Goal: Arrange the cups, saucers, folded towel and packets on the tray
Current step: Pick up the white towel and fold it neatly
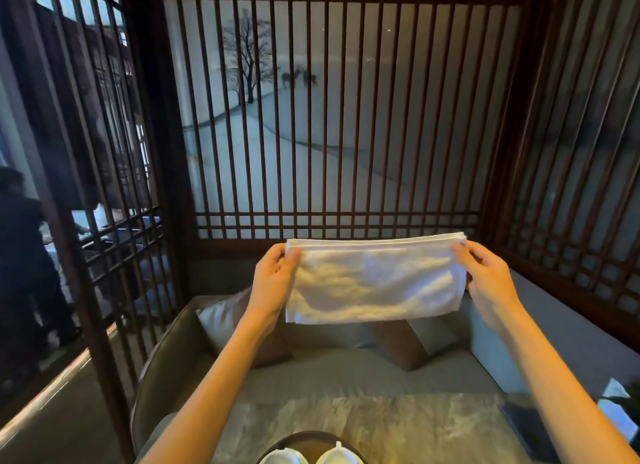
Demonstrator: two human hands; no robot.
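The folded white towel (375,281) hangs in the air between the two hands, stretched out flat and level, its folded layers showing along the top edge. The left hand (273,276) pinches the towel's left end, thumb on the near face and the other fingers (277,252) curled behind the cloth. The right hand (488,276) grips the right end the same way, its fingers (462,252) closed over the upper corner. Both forearms reach forward from the bottom of the view.

Well below the fingers and nearer the person lies the marbled tabletop (398,425). At its near edge sits a dark round tray (304,441), cut off by the frame, holding a left white cup (282,458) and a right white cup (337,456) side by side. Directly under the towel is a grey sofa (363,370) with a brown cushion (401,346). Beyond the fingers rises a dark wooden lattice screen (346,117); far to the left of them, behind the lattice, stands another person in dark clothes (24,255).
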